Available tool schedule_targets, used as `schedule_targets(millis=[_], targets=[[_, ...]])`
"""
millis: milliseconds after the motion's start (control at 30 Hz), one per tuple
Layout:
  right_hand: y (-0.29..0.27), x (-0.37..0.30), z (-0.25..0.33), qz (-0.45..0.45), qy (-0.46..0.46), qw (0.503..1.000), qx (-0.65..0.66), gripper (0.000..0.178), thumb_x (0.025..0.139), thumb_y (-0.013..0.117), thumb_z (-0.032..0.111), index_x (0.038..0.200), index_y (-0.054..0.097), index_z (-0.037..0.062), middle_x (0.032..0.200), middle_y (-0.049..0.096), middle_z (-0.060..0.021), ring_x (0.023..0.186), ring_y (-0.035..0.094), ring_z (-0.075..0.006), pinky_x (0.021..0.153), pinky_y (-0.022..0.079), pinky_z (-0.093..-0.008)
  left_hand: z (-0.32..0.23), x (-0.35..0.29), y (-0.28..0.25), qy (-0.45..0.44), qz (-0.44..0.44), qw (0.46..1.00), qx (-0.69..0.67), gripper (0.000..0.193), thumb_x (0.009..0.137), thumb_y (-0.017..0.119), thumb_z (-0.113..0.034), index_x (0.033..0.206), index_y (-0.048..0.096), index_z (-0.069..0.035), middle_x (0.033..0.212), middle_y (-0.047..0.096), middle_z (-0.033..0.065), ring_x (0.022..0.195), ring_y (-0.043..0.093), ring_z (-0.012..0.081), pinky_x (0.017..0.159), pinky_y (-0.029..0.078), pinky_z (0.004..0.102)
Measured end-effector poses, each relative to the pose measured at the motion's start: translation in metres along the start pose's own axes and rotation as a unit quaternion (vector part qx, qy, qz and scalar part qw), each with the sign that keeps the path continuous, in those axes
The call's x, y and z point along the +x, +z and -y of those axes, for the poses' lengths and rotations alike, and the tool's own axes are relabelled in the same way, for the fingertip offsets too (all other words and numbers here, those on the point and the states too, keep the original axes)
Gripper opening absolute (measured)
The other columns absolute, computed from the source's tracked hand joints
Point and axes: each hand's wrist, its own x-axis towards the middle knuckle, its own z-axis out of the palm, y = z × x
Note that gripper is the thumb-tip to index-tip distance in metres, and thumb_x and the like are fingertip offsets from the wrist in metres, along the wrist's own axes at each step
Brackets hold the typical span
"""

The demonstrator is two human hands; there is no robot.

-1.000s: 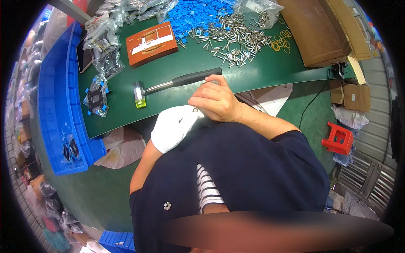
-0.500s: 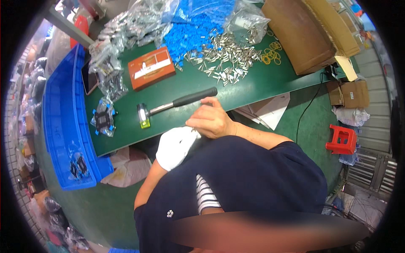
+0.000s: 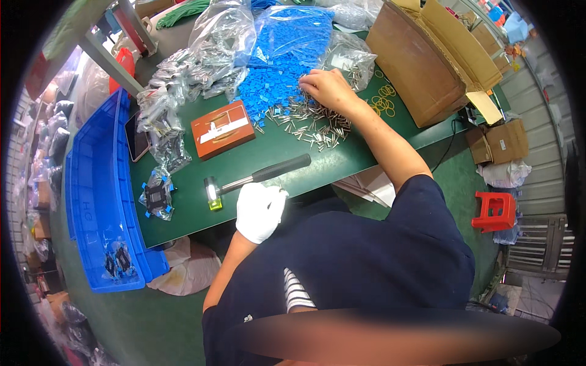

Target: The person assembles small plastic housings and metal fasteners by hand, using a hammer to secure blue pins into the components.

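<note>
My left hand (image 3: 259,211), in a white glove, is closed in a pinch at the table's front edge, by the hammer's handle. Something tiny shows at its fingertips, too small to name. My bare right hand (image 3: 329,90) reaches across the table, its fingers bent and drawn together where blue plastic pieces (image 3: 268,91) meet a heap of metal pins (image 3: 320,125). What its fingertips hold, if anything, is hidden. Between my hands and the brown-red box (image 3: 223,141) lies a hammer (image 3: 262,177) with a black grip and a yellow-green face.
Clear plastic bags (image 3: 210,67) line the back left. A blue crate (image 3: 101,201) stands left of the green table (image 3: 183,207), near a bagged black part with blue tips (image 3: 158,196). Rubber bands (image 3: 383,100) lie beside an open cardboard box (image 3: 421,67). A red stool (image 3: 493,211) is at right.
My right hand has left my gloved left hand and moved forward to the pins and blue pieces. The left hand stays near the table edge, still pinched. The view has shifted slightly.
</note>
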Motion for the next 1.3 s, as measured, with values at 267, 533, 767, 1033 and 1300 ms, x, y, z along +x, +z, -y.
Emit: schedule_targets(millis=[267, 533, 767, 1033, 1300], targets=[[0.020, 0.042, 0.004, 0.021, -0.004, 0.999, -0.044, 0.021, 0.097, 0.063, 0.031, 0.102, 0.077, 0.0157, 0.102, 0.070, -0.0058, 0.097, 0.069, -0.0297, 0.086, 0.044, -0.0542, 0.006, -0.005, 0.001, -0.029, -0.006, 0.999, -0.038, 0.007, 0.090, 0.069, -0.010, 0.086, 0.075, -0.009, 0.083, 0.069, 0.0074, 0.082, 0.061, 0.0304, 0.078, 0.048, 0.0411], [0.021, 0.049, 0.004, 0.104, -0.013, 0.990, -0.096, 0.023, 0.096, 0.065, 0.034, 0.098, 0.077, 0.0147, 0.102, 0.070, -0.0074, 0.102, 0.068, -0.0286, 0.089, 0.042, -0.0548, 0.005, -0.002, 0.000, -0.011, -0.027, 0.998, -0.062, 0.008, 0.088, 0.071, -0.014, 0.082, 0.071, -0.008, 0.072, 0.059, 0.0102, 0.072, 0.056, 0.0316, 0.072, 0.045, 0.0427], [-0.009, 0.020, 0.038, 0.046, -0.041, 0.978, 0.198, 0.028, 0.099, 0.066, 0.035, 0.108, 0.076, 0.0097, 0.098, 0.073, -0.0080, 0.093, 0.070, -0.0238, 0.084, 0.053, -0.0430, -0.001, -0.008, -0.009, -0.050, 0.013, 0.997, -0.063, 0.010, 0.092, 0.067, -0.014, 0.087, 0.076, -0.010, 0.086, 0.070, 0.0086, 0.086, 0.062, 0.0314, 0.082, 0.049, 0.0422], [-0.029, -0.088, 0.125, 0.386, 0.021, 0.745, 0.544, 0.025, 0.107, 0.057, 0.022, 0.109, 0.066, -0.0004, 0.091, 0.066, -0.0028, 0.085, 0.062, -0.0107, 0.078, 0.052, -0.0288, -0.011, -0.012, -0.015, -0.044, 0.068, 0.993, -0.082, 0.016, 0.085, 0.070, -0.022, 0.075, 0.066, -0.012, 0.061, 0.053, 0.0122, 0.058, 0.051, 0.0338, 0.058, 0.038, 0.0473], [-0.023, -0.120, 0.137, 0.351, -0.076, 0.821, 0.443, 0.031, 0.108, 0.053, 0.033, 0.110, 0.065, 0.0043, 0.090, 0.068, -0.0111, 0.087, 0.067, -0.0282, 0.080, 0.053, -0.0413, -0.014, -0.013, -0.015, -0.071, 0.084, 0.990, -0.083, 0.019, 0.086, 0.071, -0.024, 0.073, 0.066, -0.011, 0.061, 0.053, 0.0135, 0.059, 0.052, 0.0347, 0.058, 0.038, 0.0477]])
